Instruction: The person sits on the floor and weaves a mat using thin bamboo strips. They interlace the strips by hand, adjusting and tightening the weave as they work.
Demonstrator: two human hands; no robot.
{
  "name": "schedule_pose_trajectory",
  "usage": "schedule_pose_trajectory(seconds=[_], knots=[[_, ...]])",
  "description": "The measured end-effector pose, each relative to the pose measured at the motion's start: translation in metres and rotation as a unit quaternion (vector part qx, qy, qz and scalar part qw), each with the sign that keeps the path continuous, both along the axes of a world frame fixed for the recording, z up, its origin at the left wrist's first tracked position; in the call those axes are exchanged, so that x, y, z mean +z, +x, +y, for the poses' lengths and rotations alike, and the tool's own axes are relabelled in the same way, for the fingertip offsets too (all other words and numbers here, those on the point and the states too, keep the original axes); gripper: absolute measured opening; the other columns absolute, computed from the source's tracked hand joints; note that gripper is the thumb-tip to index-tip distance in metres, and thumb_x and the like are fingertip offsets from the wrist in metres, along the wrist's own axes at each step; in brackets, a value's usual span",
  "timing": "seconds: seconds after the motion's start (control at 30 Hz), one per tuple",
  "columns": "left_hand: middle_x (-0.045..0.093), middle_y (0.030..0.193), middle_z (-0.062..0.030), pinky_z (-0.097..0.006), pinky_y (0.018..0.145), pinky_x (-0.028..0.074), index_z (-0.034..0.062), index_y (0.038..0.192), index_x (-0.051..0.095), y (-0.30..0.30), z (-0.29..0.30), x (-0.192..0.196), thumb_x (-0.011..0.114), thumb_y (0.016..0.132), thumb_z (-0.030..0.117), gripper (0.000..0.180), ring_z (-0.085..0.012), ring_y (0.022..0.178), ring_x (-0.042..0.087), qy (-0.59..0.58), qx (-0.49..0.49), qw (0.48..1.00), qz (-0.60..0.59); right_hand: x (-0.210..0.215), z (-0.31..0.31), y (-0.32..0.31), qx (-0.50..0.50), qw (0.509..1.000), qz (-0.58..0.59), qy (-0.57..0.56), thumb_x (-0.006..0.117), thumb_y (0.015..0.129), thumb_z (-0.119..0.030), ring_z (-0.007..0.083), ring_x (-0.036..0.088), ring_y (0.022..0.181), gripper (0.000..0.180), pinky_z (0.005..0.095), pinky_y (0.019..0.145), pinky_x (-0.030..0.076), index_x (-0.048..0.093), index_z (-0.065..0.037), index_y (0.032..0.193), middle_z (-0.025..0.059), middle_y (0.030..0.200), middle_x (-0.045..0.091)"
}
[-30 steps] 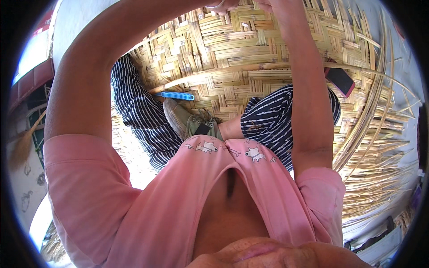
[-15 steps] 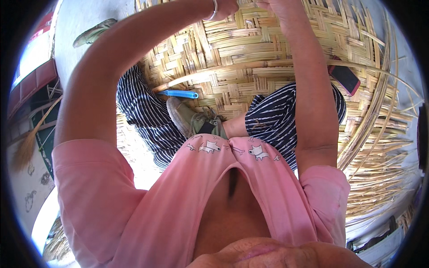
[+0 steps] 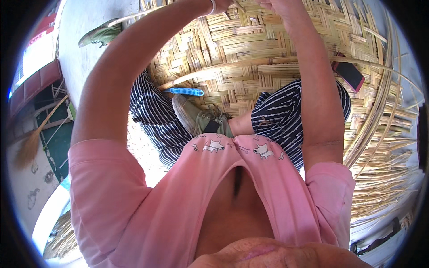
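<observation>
A large mat woven from pale straw-coloured strips [image 3: 219,40] spreads under me and away to the top edge. My left hand [image 3: 220,5], with a pale bangle at the wrist, is at the top edge over the mat. Its fingers look closed but are partly cut off. A little to the right, my right hand [image 3: 278,4] has its fingers curled in over the weave; what they hold cannot be made out. A loose strip [image 3: 134,15] slants up behind my left forearm; its far end is hidden.
A blue-handled tool [image 3: 185,91] lies by my shoe [image 3: 190,114]. A dark phone with a red edge [image 3: 351,77] rests on the mat at right. Unwoven strip ends [image 3: 384,178] fan out there. A broom [image 3: 30,147] is at left, another green shoe [image 3: 100,35] at upper left.
The loose strip at upper left has come into view behind my left forearm. My left hand has shifted slightly left and up. The whole view has moved a little.
</observation>
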State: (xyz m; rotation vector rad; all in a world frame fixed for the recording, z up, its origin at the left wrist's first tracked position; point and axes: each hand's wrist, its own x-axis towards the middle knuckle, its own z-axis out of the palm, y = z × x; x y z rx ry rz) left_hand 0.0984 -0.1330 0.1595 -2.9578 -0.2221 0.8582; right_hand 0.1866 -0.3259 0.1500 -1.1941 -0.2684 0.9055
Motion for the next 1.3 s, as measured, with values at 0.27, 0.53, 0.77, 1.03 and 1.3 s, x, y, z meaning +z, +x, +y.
schedule_pose_trajectory(seconds=[0.27, 0.53, 0.77, 1.03, 1.3], knots=[[0.074, 0.114, -0.0155, -0.047, 0.092, 0.055, 0.0108, 0.114, 0.069, 0.0, 0.005, 0.006, 0.059, 0.095, 0.023, 0.024, -0.0341, 0.111, 0.07, 0.029, -0.132, 0.982, 0.13, 0.006, 0.008, -0.004, -0.006, 0.997, -0.076, -0.032, 0.063, 0.099, -0.013, 0.0094, 0.054, 0.06, 0.012, 0.0248, 0.054, 0.042, 0.063, -0.001, 0.099, 0.0016, 0.073, 0.06], [0.073, 0.118, -0.0089, -0.047, 0.092, 0.054, 0.0143, 0.116, 0.071, -0.011, 0.011, -0.001, 0.059, 0.092, 0.017, 0.027, -0.0325, 0.114, 0.069, 0.006, -0.171, 0.983, 0.067, 0.003, 0.007, -0.002, -0.007, 0.999, -0.034, 0.003, 0.062, 0.098, -0.012, 0.0103, 0.053, 0.059, 0.011, 0.0259, 0.053, 0.043, 0.062, -0.001, 0.097, 0.003, 0.073, 0.06], [0.074, 0.115, -0.0061, -0.048, 0.096, 0.049, 0.0161, 0.111, 0.072, -0.011, -0.023, 0.007, 0.06, 0.091, 0.016, 0.023, -0.0263, 0.113, 0.069, 0.086, -0.187, 0.974, 0.091, 0.004, 0.007, -0.003, 0.002, 0.997, -0.061, -0.044, 0.062, 0.098, -0.012, 0.0103, 0.055, 0.062, 0.012, 0.0258, 0.056, 0.045, 0.064, 0.0, 0.099, 0.0035, 0.076, 0.063], [0.074, 0.106, -0.0069, -0.05, 0.093, 0.047, 0.0153, 0.103, 0.073, -0.023, -0.014, -0.011, 0.061, 0.093, 0.024, 0.018, -0.0271, 0.108, 0.069, 0.066, -0.196, 0.978, 0.007, 0.001, 0.009, -0.006, -0.006, 0.997, -0.069, -0.043, 0.064, 0.099, -0.016, 0.0111, 0.06, 0.066, 0.018, 0.0261, 0.061, 0.05, 0.067, 0.001, 0.103, 0.0045, 0.08, 0.067], [0.075, 0.099, -0.0094, -0.051, 0.094, 0.049, 0.0142, 0.1, 0.074, -0.047, -0.034, -0.035, 0.059, 0.095, 0.024, 0.018, -0.0288, 0.101, 0.071, 0.117, -0.125, 0.979, -0.106, 0.0, 0.013, -0.013, 0.009, 0.995, -0.065, -0.071, 0.064, 0.099, -0.018, 0.0135, 0.064, 0.073, 0.019, 0.0255, 0.065, 0.053, 0.067, 0.0, 0.105, 0.0059, 0.086, 0.068]])
